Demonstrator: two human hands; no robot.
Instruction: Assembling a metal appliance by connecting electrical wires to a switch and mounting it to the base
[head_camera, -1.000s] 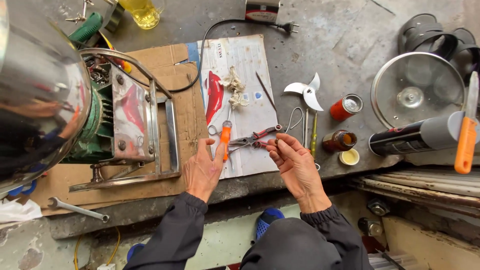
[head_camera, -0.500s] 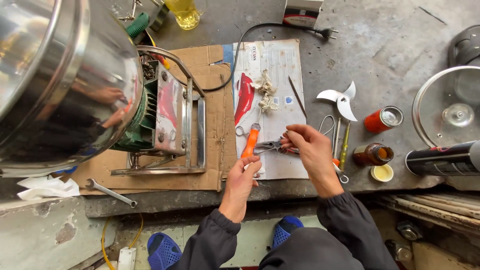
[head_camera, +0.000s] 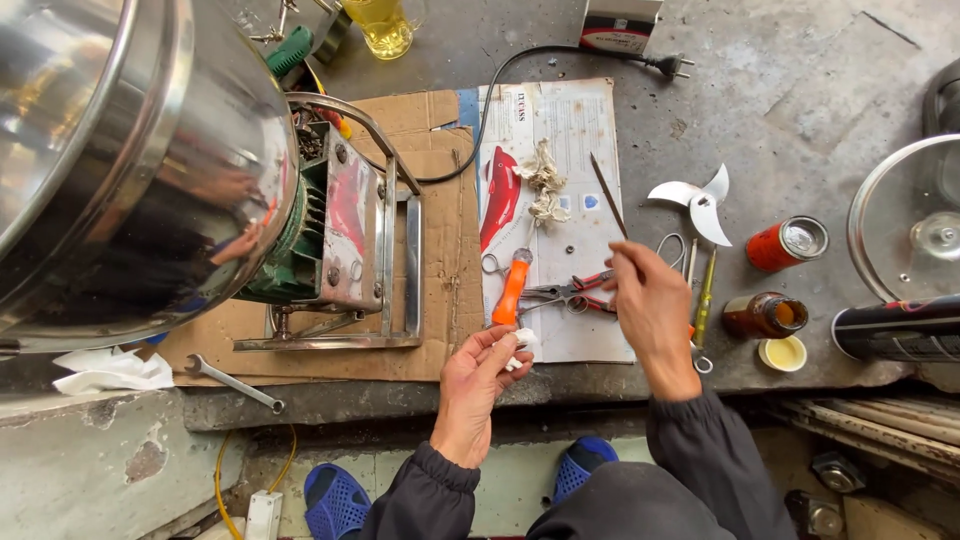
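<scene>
At ten o'clock we see a big steel drum (head_camera: 120, 170) on a green motor (head_camera: 300, 240), which sits on cardboard (head_camera: 440, 250). A wrench (head_camera: 233, 380) lies at seven o'clock beside a white rag (head_camera: 105, 370). At three o'clock stand a red can (head_camera: 787, 244), a brown bottle (head_camera: 764, 315) and a yellow cap (head_camera: 782, 353); a steel blade (head_camera: 700, 200) lies at two. A glass of yellow liquid (head_camera: 380, 25) stands at twelve.

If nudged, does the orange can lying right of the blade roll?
Probably. The orange can lies on its side on flat concrete, so it likely rolls. It looks small and light. The brown bottle lies close by and might stop it.
</scene>
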